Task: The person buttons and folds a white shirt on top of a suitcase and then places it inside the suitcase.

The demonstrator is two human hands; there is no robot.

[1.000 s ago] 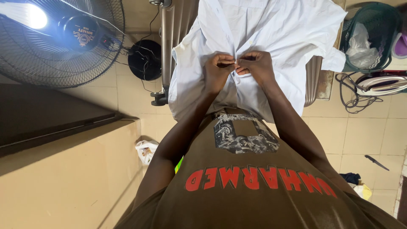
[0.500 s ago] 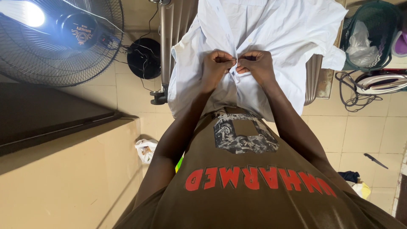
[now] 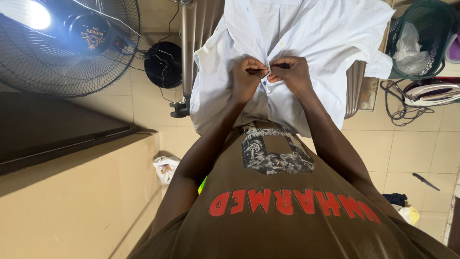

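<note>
One white shirt drapes over the ironing board, its hem hanging toward the person. Beside it stands a fan (lit brightly). Left hand and right hand meet at the shirt's front opening, each pinching an edge of fabric.

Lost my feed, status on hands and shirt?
Left hand and right hand both pinching white shirt front edges together. Shirt draped over ironing board. Nothing obstructing.
</note>
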